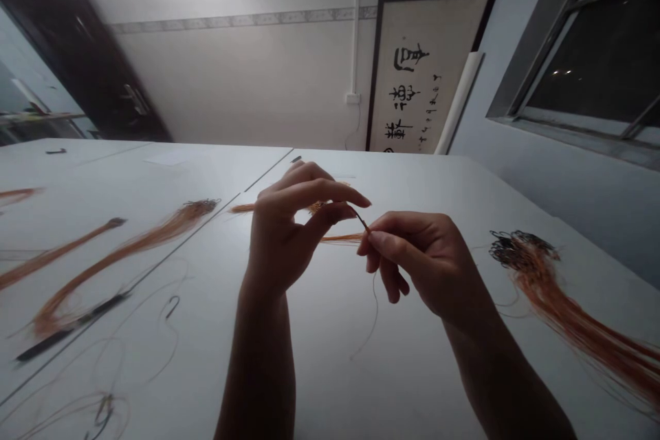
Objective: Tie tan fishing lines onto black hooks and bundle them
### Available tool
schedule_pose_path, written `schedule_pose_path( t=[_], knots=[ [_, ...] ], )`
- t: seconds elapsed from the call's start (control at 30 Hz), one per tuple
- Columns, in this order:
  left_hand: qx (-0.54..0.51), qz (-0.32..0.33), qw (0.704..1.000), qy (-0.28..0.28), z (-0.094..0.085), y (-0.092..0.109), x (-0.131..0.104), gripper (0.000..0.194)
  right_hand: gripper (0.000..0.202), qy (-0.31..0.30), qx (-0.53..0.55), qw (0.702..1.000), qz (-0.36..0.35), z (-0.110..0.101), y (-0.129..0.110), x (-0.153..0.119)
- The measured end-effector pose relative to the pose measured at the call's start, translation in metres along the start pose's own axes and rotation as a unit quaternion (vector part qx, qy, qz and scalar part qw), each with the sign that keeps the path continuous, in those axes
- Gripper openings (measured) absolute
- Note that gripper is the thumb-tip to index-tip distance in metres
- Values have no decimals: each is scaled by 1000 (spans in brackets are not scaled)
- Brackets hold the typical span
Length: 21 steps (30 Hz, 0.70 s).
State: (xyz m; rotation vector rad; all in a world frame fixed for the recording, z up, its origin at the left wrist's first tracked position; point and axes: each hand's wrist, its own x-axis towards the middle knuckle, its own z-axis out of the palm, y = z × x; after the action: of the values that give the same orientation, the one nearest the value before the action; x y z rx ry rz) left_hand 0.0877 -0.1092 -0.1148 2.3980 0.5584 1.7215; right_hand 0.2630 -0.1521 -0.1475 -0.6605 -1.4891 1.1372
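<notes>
In front of me, over the table, both hands work on one dark fish hook (pixel 359 218). My left hand (pixel 293 220) pinches its bend end between thumb and forefinger, the other fingers curled above. My right hand (pixel 417 251) is closed, thumb against forefinger, where the fishing line meets the shank; the exact wrap is hidden by the fingertips. A thin tail of fishing line (pixel 375 309) hangs below the right hand. Behind the hands, partly covered, lies a bundle of orange line (pixel 340 239).
At right lies a big bundle of dark hooks with orange lines (pixel 523 251). More line bundles (pixel 170 227) lie at left, beside a black strip (pixel 72 326). A single hook (pixel 172 306) and tangled lines (pixel 106 409) are nearer me. The white table (pixel 320 357) has seams.
</notes>
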Motion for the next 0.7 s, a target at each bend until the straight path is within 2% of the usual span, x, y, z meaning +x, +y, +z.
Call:
schedule_pose_path(
  t=[0.27,0.7],
  knots=[
    [-8,57,997,58,4,-7,-3,21,17,-25,21,999,35,3,-7,-1],
    [7,44,996,73,6,0,-2,19,16,-14,9,998,53,4,-13,-1]
  ],
)
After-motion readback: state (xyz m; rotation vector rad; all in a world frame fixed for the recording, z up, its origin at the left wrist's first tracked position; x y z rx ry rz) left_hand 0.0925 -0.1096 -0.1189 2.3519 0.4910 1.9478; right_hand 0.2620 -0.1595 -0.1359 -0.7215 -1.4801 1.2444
